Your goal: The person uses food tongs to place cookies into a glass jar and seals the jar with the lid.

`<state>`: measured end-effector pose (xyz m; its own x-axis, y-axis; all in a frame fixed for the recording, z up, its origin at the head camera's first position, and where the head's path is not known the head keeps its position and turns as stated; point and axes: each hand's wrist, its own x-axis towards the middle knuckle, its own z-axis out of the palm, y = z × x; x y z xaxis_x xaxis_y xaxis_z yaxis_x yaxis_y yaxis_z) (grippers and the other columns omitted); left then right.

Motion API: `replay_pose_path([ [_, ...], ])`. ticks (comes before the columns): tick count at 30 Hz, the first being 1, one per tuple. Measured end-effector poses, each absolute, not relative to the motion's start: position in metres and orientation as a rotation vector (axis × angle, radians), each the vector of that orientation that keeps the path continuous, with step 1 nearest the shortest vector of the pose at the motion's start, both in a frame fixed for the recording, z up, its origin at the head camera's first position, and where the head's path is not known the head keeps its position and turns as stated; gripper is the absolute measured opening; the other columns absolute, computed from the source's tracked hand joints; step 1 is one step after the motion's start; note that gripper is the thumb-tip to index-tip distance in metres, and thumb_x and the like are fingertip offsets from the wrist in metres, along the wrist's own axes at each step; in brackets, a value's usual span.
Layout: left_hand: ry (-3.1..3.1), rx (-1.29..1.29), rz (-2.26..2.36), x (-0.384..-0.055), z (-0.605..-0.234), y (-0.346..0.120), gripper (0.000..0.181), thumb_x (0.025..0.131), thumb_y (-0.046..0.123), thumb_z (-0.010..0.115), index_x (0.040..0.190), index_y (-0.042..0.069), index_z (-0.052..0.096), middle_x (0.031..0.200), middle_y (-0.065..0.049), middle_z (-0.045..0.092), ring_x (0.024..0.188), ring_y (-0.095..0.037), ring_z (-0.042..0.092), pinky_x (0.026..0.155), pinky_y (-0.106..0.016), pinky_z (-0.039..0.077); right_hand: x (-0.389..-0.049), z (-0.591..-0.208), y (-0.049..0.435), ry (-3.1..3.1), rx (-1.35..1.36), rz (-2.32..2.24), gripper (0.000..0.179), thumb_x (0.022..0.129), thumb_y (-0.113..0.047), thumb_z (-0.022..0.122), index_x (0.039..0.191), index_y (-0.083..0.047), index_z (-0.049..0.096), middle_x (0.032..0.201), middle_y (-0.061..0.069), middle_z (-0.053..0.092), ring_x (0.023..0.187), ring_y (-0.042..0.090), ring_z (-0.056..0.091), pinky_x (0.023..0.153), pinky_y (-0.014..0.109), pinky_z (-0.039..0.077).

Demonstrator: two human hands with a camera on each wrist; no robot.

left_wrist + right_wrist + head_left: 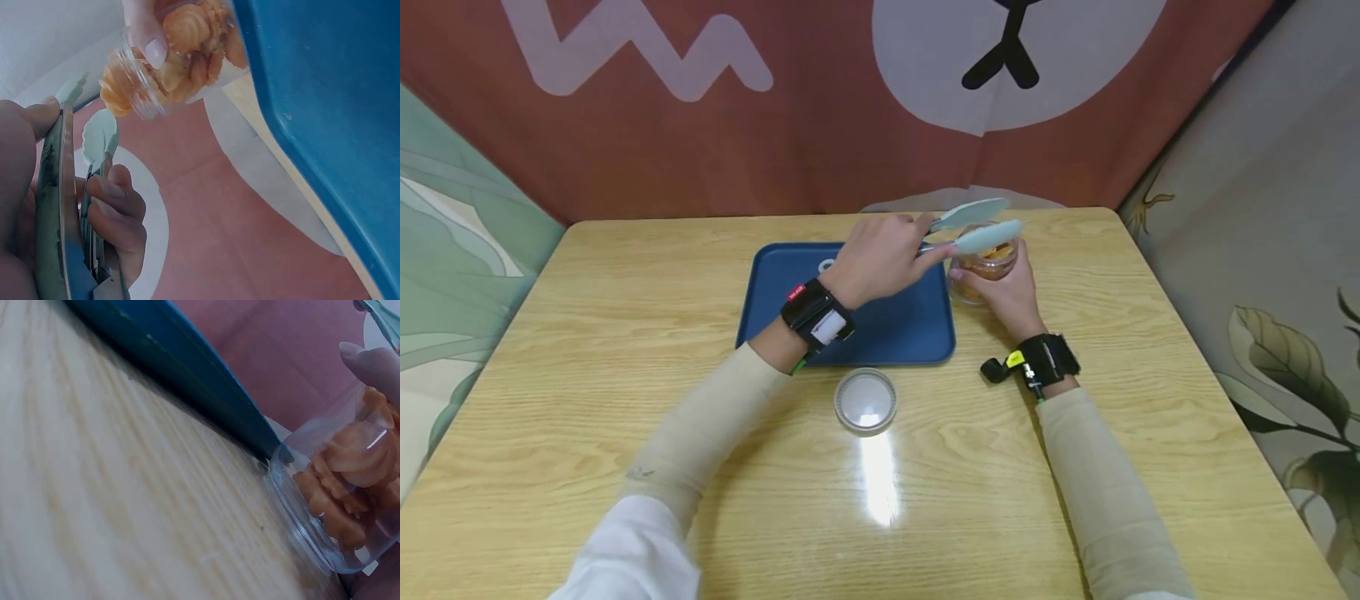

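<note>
My left hand point(882, 260) grips a pair of tongs point(988, 238) with pale mint tips and metal arms. The tips are spread apart and overlap the mouth of a clear jar in the head view. My right hand point(1013, 292) holds that jar point(967, 289) from its right side, thumb across the front. Swirled golden cookies point(187, 75) fill the jar up to its rim in the left wrist view. The jar's base point(306, 519) is close to the wooden table in the right wrist view, beside the tray's edge.
A blue tray point(902, 333) lies left of the jar, with a small white ring-shaped mark point(826, 265) partly hidden by the left hand. A round clear lid point(865, 401) lies in front of the tray on the wooden table point(625, 350). A red-brown cloth point(820, 150) hangs behind.
</note>
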<state>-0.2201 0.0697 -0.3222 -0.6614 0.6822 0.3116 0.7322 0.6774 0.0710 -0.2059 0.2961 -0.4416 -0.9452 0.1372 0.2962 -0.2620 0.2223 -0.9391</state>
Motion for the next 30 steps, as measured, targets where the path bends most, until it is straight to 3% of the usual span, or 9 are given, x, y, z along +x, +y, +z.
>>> replay_pose_path([
  [9, -2.611, -1.103, -0.328, -0.224, -0.318, 0.071, 0.059, 0.093, 0.062, 0.039, 0.107, 0.009, 0.062, 0.057, -0.001, 0.045, 0.045, -0.014, 0.045, 0.040, -0.029, 0.031, -0.194, -0.421, 0.286, -2.208, 0.081, 1.778, 0.087, 0.068, -0.019, 0.085, 0.137, -0.018, 0.033, 0.135, 0.008, 0.043, 0.119, 0.017, 0.042, 0.100, 0.040, 0.033],
  [12, -2.614, -1.098, -0.377, -0.224, -0.317, 0.067, 0.062, 0.092, 0.062, 0.039, 0.113, 0.007, 0.061, 0.059, -0.002, 0.048, 0.049, -0.014, 0.047, 0.043, -0.029, 0.034, -0.188, -0.412, 0.282, -2.234, 0.070, 1.758, 0.087, 0.069, -0.017, 0.084, 0.139, -0.016, 0.031, 0.137, 0.009, 0.040, 0.121, 0.016, 0.039, 0.101, 0.040, 0.032],
  [17, -2.622, -1.075, -0.468, -0.221, -0.315, 0.054, 0.068, 0.091, 0.064, 0.040, 0.130, 0.010, 0.052, 0.081, -0.003, 0.059, 0.055, -0.013, 0.050, 0.045, -0.028, 0.040, -0.192, -0.420, 0.286, -2.250, 0.068, 1.722, 0.088, 0.068, -0.021, 0.085, 0.139, -0.019, 0.032, 0.137, 0.006, 0.040, 0.121, 0.015, 0.038, 0.101, 0.040, 0.031],
  [22, -2.644, -1.019, -0.563, -0.214, -0.311, 0.036, 0.066, 0.091, 0.060, 0.044, 0.139, 0.015, 0.040, 0.089, -0.004, 0.057, 0.058, -0.013, 0.051, 0.046, -0.028, 0.040, -0.203, -0.437, 0.294, -2.262, 0.050, 1.694, 0.089, 0.065, -0.028, 0.087, 0.136, -0.023, 0.034, 0.133, 0.002, 0.043, 0.118, 0.013, 0.041, 0.099, 0.039, 0.033],
  [25, -2.665, -0.974, -0.701, -0.209, -0.310, 0.023, 0.061, 0.092, 0.055, 0.048, 0.132, 0.009, 0.043, 0.086, -0.004, 0.054, 0.061, -0.013, 0.051, 0.047, -0.027, 0.041, -0.206, -0.441, 0.296, -2.267, 0.039, 1.684, 0.089, 0.065, -0.030, 0.087, 0.136, -0.023, 0.034, 0.132, 0.003, 0.045, 0.117, 0.014, 0.042, 0.099, 0.040, 0.034],
  [30, -2.678, -0.863, -0.851, -0.197, -0.308, -0.007, 0.060, 0.094, 0.050, 0.049, 0.127, 0.000, 0.040, 0.074, -0.005, 0.051, 0.054, -0.014, 0.049, 0.041, -0.029, 0.037, -0.205, -0.441, 0.297, -2.284, 0.038, 1.677, 0.088, 0.066, -0.032, 0.086, 0.136, -0.023, 0.033, 0.132, 0.004, 0.044, 0.117, 0.014, 0.042, 0.098, 0.042, 0.034],
])
